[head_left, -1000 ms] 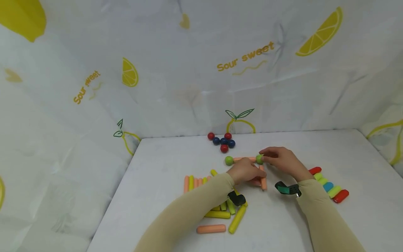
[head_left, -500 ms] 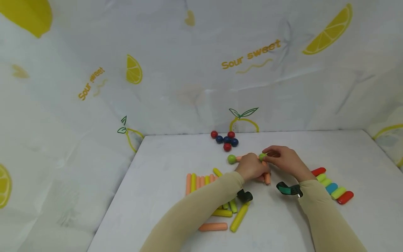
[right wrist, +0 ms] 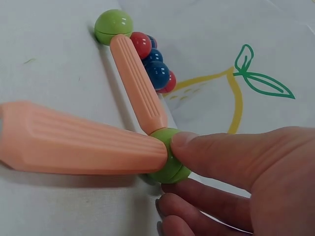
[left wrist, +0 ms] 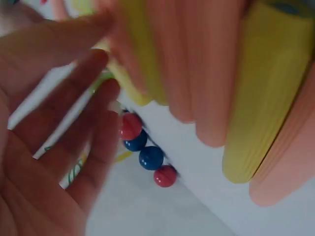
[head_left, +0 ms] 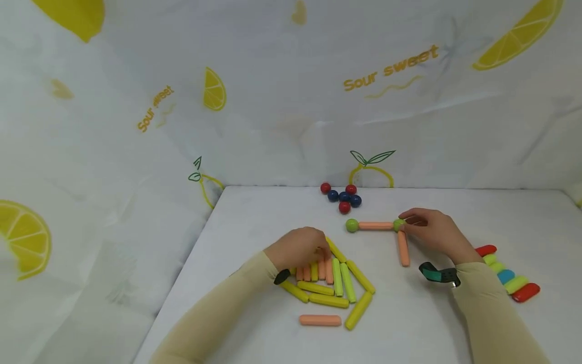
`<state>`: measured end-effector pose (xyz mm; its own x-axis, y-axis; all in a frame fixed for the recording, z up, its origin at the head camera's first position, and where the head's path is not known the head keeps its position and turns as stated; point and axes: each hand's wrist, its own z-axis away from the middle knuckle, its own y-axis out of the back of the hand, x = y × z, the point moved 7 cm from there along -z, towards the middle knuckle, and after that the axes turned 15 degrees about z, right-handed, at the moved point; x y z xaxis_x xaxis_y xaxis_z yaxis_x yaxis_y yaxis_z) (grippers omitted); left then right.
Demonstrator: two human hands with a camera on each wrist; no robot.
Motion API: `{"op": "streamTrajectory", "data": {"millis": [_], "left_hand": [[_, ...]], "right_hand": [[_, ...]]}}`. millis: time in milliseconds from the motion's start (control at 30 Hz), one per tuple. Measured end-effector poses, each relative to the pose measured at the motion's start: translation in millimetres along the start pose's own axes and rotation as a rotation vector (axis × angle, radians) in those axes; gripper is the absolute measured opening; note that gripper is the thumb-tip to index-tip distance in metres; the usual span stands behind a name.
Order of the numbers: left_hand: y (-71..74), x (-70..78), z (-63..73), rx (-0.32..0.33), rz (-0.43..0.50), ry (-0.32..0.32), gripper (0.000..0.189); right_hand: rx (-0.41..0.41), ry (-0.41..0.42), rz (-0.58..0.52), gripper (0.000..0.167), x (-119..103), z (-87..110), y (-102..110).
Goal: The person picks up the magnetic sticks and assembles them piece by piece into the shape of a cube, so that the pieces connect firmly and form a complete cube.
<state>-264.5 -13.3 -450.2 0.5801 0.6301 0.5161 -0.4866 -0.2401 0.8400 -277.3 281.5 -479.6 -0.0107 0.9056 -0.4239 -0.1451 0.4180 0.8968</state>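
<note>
My right hand [head_left: 432, 230] pinches a green ball [right wrist: 165, 172] between thumb and fingers. Two ridged orange rods meet at that ball: one rod [head_left: 375, 226] runs left to a second green ball [head_left: 352, 225], while the other rod [head_left: 403, 248] points toward the front of the table. Over a row of orange and yellow rods to the left is my left hand [head_left: 300, 247], with its fingertips at an orange rod [head_left: 329, 271]. In the left wrist view the thumb and fingers reach toward the rods, fairly straight and slightly spread.
Yellow rods [head_left: 328, 300] and light green rods [head_left: 347, 283] lie around the row, with a lone orange rod [head_left: 320, 320] in front. Red and blue balls [head_left: 344, 196] cluster at the table's back edge. Short coloured pieces [head_left: 526, 292] line up at the right.
My left hand has left the orange rod joined to the right green ball and moved left over the row of rods. The right hand keeps its pinch on the ball; the head view has shifted.
</note>
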Motion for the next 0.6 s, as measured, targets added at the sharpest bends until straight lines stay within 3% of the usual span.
{"op": "streamTrajectory", "data": {"millis": [67, 167, 467, 533, 600], "left_hand": [[-8.8, 4.1, 10.6, -0.054, -0.091, -0.116, 0.013], [-19.0, 17.1, 13.9, -0.084, -0.183, -0.215, 0.013], [-27.1, 24.0, 11.2, -0.06, -0.444, -0.295, 0.016], [-24.3, 24.4, 11.0, -0.054, -0.456, -0.309, 0.016], [-16.6, 25.0, 10.6, -0.04, -0.379, -0.288, 0.015]], "right_hand": [[-0.007, -0.001, 0.008, 0.046, 1, 0.9, 0], [-0.013, -0.011, 0.011, 0.046, 5, 1.4, 0], [0.014, 0.002, -0.011, 0.041, 5, -0.9, -2], [0.021, 0.0, -0.012, 0.041, 4, -0.2, -1], [0.025, 0.003, -0.016, 0.041, 4, 1.0, 1]]}}
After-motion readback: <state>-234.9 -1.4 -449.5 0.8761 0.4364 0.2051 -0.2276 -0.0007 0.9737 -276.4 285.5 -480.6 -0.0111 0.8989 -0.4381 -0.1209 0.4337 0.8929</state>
